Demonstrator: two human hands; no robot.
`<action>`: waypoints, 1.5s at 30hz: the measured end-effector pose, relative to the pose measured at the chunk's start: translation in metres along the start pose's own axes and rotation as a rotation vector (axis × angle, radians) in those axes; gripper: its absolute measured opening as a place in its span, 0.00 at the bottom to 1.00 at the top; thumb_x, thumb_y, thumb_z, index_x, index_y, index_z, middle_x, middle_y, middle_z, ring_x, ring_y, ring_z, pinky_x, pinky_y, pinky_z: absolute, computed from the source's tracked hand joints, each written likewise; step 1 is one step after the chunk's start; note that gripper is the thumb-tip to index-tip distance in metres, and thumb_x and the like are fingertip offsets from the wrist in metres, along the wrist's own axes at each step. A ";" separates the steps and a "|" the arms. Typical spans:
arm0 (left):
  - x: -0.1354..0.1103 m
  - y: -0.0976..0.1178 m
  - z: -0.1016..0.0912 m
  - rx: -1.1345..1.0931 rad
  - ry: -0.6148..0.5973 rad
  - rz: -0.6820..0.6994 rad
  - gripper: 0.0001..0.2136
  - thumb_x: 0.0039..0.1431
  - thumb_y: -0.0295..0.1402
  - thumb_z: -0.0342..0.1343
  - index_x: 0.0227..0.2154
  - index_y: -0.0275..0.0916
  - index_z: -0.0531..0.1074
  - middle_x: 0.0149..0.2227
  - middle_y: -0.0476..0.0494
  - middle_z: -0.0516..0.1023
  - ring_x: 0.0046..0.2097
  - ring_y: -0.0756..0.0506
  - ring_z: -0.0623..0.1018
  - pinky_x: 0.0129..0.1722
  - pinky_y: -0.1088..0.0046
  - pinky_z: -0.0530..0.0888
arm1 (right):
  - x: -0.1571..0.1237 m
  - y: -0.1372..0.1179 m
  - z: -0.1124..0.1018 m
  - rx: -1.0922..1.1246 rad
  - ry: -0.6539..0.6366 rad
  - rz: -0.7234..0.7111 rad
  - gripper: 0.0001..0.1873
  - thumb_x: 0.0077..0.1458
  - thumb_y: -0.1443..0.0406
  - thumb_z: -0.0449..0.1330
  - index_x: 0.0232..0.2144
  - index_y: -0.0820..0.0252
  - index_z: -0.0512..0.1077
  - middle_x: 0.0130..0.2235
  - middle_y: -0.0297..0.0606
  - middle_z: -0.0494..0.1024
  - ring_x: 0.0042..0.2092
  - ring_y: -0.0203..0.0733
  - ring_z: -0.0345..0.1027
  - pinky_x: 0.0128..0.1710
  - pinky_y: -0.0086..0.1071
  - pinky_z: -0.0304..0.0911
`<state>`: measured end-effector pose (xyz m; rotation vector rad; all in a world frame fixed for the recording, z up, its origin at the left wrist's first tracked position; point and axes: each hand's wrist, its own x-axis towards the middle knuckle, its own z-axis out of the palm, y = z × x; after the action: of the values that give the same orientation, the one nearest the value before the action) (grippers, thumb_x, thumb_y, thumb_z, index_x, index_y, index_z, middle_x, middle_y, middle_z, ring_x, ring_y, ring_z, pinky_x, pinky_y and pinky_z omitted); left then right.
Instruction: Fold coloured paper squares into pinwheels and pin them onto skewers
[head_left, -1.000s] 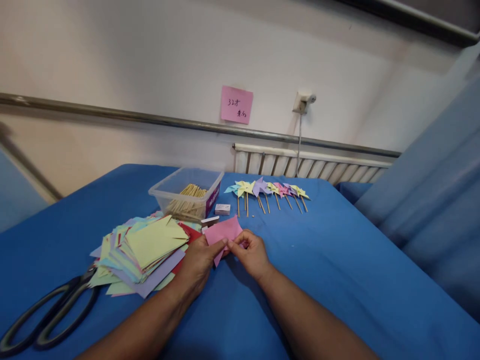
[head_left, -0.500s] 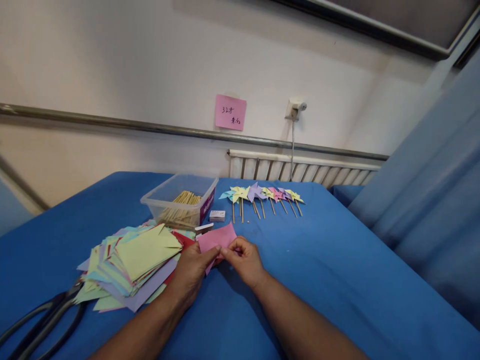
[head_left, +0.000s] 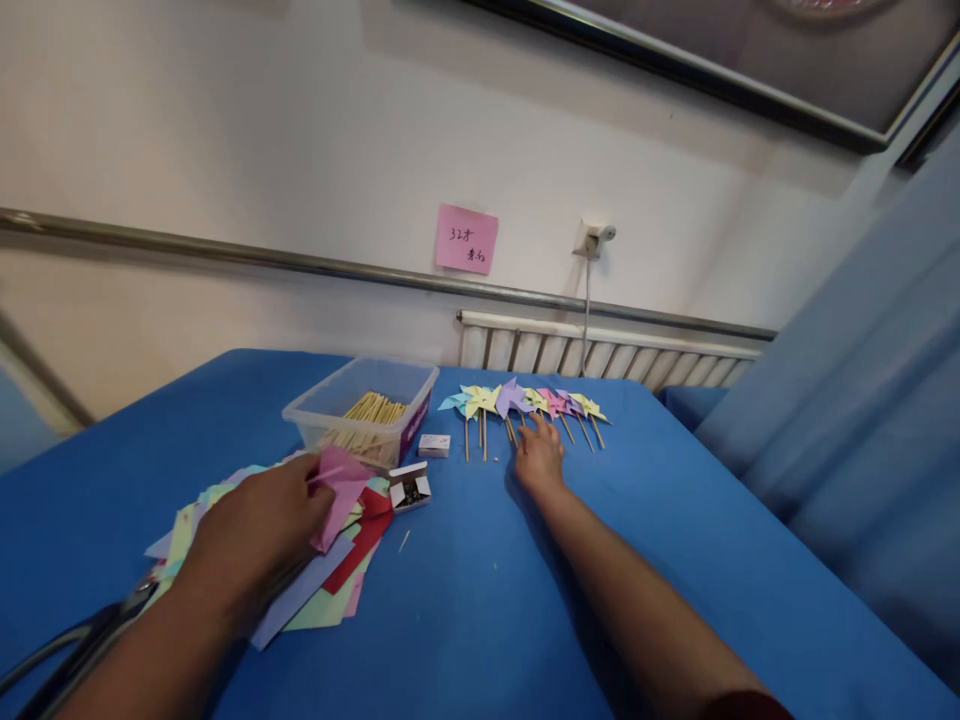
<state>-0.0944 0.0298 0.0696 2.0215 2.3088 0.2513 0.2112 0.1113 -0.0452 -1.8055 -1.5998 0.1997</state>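
Observation:
My left hand (head_left: 274, 515) is over the pile of coloured paper sheets (head_left: 330, 605), its fingers closed on a piece of pink paper (head_left: 343, 488). My right hand (head_left: 540, 458) is stretched forward to the row of paper pinwheels (head_left: 513, 395) on wooden sticks. Its fingers are apart, by the sticks below the purple and yellow pinwheels; whether they touch one I cannot tell. A small box (head_left: 410, 490) with its lid up holds tiny dark items, right of the pile. Scissors (head_left: 97, 640) lie at the left, partly behind my left arm.
A clear plastic bin (head_left: 307, 408) of wooden sticks stands behind the paper pile. A closed small box (head_left: 434, 446) lies beside it. A thin pale sliver (head_left: 405, 541) lies on the blue cloth (head_left: 465, 620). A radiator (head_left: 525, 345) and a metal rail run along the wall.
My hands, both at the pink paper before, have parted. The left carried the paper left over the pile; the right moved forward to the pinwheels. The open small box is now uncovered.

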 end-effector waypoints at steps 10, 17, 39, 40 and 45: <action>-0.018 0.022 0.012 -0.043 0.410 0.290 0.14 0.56 0.38 0.47 0.41 0.39 0.71 0.44 0.37 0.76 0.46 0.35 0.73 0.47 0.59 0.66 | 0.045 -0.001 -0.005 -0.356 -0.134 -0.188 0.22 0.54 0.74 0.51 0.48 0.57 0.72 0.58 0.43 0.67 0.62 0.51 0.47 0.57 0.47 0.41; -0.032 0.041 0.030 -0.445 0.309 0.364 0.11 0.54 0.38 0.53 0.38 0.43 0.75 0.41 0.41 0.79 0.47 0.37 0.74 0.50 0.62 0.66 | 0.038 -0.009 -0.026 -0.414 0.010 -0.130 0.27 0.55 0.75 0.46 0.57 0.61 0.63 0.61 0.47 0.61 0.63 0.53 0.45 0.57 0.48 0.42; -0.040 0.071 0.076 -1.119 -0.351 -0.049 0.08 0.44 0.37 0.60 0.22 0.38 0.71 0.20 0.51 0.73 0.23 0.47 0.71 0.23 0.75 0.62 | -0.038 -0.013 -0.021 -0.050 -0.120 -0.089 0.15 0.56 0.70 0.52 0.46 0.62 0.68 0.45 0.44 0.76 0.46 0.41 0.71 0.46 0.31 0.63; -0.040 0.071 0.075 -1.033 -0.340 0.013 0.07 0.45 0.36 0.59 0.22 0.38 0.71 0.21 0.51 0.73 0.24 0.47 0.72 0.24 0.75 0.62 | -0.023 -0.010 -0.018 -0.071 -0.128 -0.047 0.15 0.56 0.69 0.53 0.47 0.62 0.67 0.43 0.44 0.77 0.44 0.42 0.72 0.44 0.32 0.63; -0.040 0.068 0.080 -0.828 -0.264 0.204 0.05 0.47 0.35 0.56 0.27 0.41 0.73 0.29 0.48 0.78 0.32 0.43 0.76 0.30 0.73 0.65 | 0.022 -0.009 -0.006 -0.173 -0.187 0.093 0.16 0.52 0.71 0.56 0.45 0.65 0.68 0.40 0.50 0.78 0.43 0.49 0.73 0.41 0.34 0.63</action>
<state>-0.0096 0.0051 -0.0006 1.6962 1.4686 0.7491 0.2121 0.1293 -0.0286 -2.0472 -1.7077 0.2880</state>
